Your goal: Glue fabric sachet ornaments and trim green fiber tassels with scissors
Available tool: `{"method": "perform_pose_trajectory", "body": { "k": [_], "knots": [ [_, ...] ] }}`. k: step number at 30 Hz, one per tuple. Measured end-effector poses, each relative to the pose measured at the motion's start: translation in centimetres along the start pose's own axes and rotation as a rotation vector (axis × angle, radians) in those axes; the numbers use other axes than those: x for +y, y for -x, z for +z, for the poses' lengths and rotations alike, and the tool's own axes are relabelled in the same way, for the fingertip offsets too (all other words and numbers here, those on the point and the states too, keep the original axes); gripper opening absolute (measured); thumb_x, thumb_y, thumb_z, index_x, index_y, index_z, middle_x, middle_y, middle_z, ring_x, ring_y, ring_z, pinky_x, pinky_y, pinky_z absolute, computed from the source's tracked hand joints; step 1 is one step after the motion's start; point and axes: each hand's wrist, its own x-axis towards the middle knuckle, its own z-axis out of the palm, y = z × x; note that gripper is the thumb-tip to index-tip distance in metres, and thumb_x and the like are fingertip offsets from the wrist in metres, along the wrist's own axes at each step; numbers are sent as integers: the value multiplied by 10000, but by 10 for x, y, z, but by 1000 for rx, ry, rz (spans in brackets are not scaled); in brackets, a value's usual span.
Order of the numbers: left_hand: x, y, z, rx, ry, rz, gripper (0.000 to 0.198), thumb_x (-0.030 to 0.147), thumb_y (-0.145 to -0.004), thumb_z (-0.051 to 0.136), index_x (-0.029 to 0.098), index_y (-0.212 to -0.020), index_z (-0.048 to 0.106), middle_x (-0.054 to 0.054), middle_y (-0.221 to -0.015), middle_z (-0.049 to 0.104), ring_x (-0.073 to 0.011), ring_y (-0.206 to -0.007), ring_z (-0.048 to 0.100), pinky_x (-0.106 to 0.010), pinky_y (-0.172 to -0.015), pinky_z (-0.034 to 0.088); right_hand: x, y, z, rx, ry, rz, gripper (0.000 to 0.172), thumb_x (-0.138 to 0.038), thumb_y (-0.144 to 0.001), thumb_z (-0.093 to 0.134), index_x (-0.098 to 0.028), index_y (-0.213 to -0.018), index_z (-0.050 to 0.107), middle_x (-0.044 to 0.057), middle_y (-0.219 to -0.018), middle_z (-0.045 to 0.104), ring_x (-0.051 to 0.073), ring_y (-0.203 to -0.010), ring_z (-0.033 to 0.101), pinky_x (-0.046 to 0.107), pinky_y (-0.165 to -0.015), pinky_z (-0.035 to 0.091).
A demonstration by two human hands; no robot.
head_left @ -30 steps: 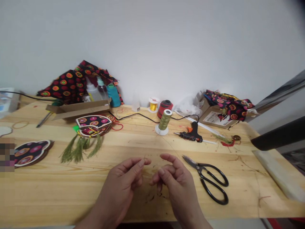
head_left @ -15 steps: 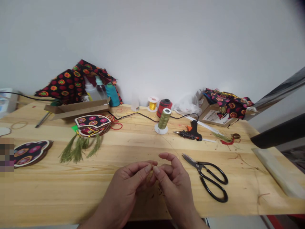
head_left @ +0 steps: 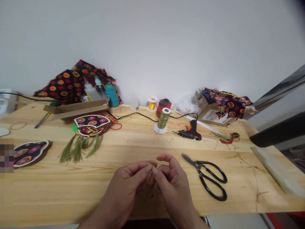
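Note:
My left hand (head_left: 130, 184) and my right hand (head_left: 170, 181) meet fingertip to fingertip low over the wooden table (head_left: 59, 187). Both pinch a fine olive thread, barely visible between the thumbs and forefingers. A strand of it runs up the table toward the olive-green thread spool (head_left: 163, 120). Black-handled scissors (head_left: 207, 178) lie just right of my right hand, blades pointing up-left.
A black glue gun (head_left: 190, 133) with its cable lies behind the scissors. A patterned fabric piece with green tassels (head_left: 89, 127) sits at mid-left, another patterned piece (head_left: 28, 152) at far left. Red (head_left: 164, 106) and gold (head_left: 152, 103) spools, bottles, cardboard boxes and fabric line the wall.
My hands were apart a second ago; they have come together and their fingertips now touch around the thread. Nothing else on the table has moved.

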Motion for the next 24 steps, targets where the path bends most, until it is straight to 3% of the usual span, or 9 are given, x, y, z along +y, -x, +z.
{"method": "perform_pose_trajectory", "body": {
  "k": [10,13,17,24],
  "knots": [
    [-3,-1,-1,-50,-22,15,127,293,-770,682,203,-813,761,25,-563,569,-125,-588,503,-233,-599,390,2,4,-3,-38,-7,14,294,-308,-795,615,-181,-1019,473,-68,-545,588,92,-497,514,198,-504,409],
    [-3,-2,-3,-12,-48,32,106,301,-757,695,214,-776,753,48,-527,506,-125,-595,502,-226,-601,391,4,5,-4,-36,-4,27,306,-295,-784,631,-175,-1024,485,-52,-570,608,95,-521,539,196,-513,417],
    [-2,-4,-3,62,-94,65,98,304,-730,719,213,-746,751,67,-508,436,-103,-554,438,-200,-550,359,8,6,-7,-2,8,33,264,-283,-759,651,-172,-965,529,-45,-555,610,93,-506,535,186,-493,409],
    [-4,-3,-4,77,-144,80,167,353,-712,726,195,-757,754,65,-504,457,-81,-493,306,-193,-470,271,3,2,-8,5,54,35,172,-302,-705,670,-134,-712,638,-23,-512,586,77,-438,496,184,-442,424]
  ]
}}
